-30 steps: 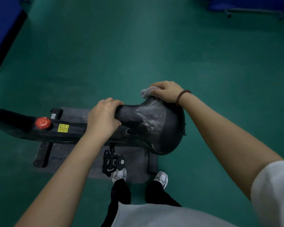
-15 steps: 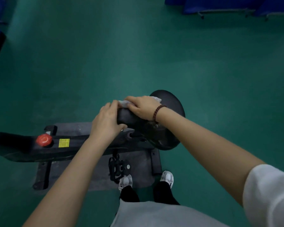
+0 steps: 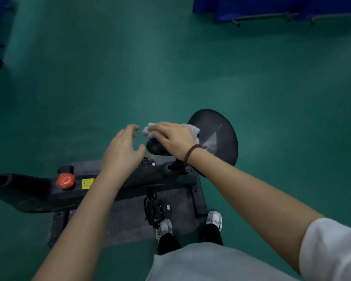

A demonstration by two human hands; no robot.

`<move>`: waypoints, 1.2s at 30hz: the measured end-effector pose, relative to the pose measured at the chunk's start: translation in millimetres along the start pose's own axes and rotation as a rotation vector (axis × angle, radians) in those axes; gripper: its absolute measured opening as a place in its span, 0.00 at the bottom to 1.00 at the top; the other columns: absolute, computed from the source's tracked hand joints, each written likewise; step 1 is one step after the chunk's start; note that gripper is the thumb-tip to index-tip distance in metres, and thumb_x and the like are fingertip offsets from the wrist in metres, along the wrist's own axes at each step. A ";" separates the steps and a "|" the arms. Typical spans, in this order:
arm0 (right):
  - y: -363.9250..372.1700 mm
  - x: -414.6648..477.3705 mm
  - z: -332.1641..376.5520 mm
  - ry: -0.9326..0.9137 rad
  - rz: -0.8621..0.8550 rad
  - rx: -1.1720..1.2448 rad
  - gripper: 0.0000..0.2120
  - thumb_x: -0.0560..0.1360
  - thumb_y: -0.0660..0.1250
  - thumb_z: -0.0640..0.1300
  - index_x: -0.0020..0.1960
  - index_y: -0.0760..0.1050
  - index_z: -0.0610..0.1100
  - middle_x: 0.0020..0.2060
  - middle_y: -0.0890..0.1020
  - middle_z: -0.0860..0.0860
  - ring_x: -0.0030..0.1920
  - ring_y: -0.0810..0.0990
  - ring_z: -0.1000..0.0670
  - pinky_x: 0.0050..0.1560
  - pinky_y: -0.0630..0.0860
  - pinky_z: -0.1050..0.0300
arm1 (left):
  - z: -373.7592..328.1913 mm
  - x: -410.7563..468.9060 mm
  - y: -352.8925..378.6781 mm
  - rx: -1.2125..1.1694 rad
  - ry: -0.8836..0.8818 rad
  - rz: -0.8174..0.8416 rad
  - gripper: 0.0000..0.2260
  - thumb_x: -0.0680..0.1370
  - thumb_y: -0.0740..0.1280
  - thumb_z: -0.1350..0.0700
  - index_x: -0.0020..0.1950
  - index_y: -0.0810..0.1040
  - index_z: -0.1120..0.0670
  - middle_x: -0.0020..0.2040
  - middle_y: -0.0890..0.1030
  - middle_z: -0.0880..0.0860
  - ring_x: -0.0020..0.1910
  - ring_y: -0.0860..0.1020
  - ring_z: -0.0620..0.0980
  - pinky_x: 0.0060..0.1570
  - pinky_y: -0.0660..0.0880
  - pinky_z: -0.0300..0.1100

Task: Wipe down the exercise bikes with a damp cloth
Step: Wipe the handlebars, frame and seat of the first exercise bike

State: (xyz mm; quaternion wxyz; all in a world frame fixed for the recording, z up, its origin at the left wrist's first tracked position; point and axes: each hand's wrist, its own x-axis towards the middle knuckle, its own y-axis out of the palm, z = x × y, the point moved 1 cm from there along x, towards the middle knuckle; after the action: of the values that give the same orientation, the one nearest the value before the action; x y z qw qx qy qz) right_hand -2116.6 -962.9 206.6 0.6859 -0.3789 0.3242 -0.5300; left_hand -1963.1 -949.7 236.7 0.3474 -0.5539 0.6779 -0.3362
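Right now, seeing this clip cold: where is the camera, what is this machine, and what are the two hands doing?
The picture comes from a camera worn on the person's head, looking down past their own arms. Below stands a black exercise bike on a dark mat over a green floor. The right hand presses a pale cloth onto the narrow front of the saddle. The left hand is open, fingers spread, beside the saddle's nose, and holds nothing. A red knob sits on the frame, and a pedal hangs near the person's shoes.
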 end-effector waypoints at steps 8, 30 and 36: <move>16.2 -24.3 16.6 -0.263 -0.108 -0.240 0.19 0.69 0.55 0.44 0.54 0.79 0.50 0.54 0.81 0.52 0.52 0.77 0.43 0.51 0.69 0.47 | -3.7 -3.2 -3.7 -0.023 0.027 -0.025 0.15 0.74 0.65 0.56 0.61 0.72 0.54 0.56 0.78 0.55 0.56 0.75 0.55 0.52 0.71 0.47; -10.0 -160.8 -76.3 -0.186 -0.201 -0.557 0.21 0.67 0.55 0.42 0.55 0.76 0.53 0.56 0.80 0.51 0.54 0.69 0.47 0.49 0.68 0.52 | -33.9 18.3 29.8 0.083 0.139 0.228 0.18 0.74 0.65 0.47 0.61 0.73 0.52 0.57 0.76 0.51 0.56 0.74 0.53 0.52 0.73 0.48; 12.9 -131.9 -57.7 -0.130 -0.159 -0.595 0.24 0.74 0.54 0.53 0.69 0.65 0.52 0.64 0.76 0.53 0.67 0.69 0.44 0.65 0.58 0.44 | -36.3 21.1 32.3 0.174 0.177 0.197 0.23 0.67 0.75 0.48 0.57 0.73 0.53 0.53 0.76 0.52 0.54 0.74 0.54 0.48 0.73 0.48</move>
State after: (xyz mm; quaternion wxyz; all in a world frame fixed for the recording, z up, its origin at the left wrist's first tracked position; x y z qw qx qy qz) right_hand -2189.3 -842.9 172.2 0.5207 -0.6201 0.3899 -0.4386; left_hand -2013.5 -962.8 226.8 0.3643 -0.4206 0.7252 -0.4056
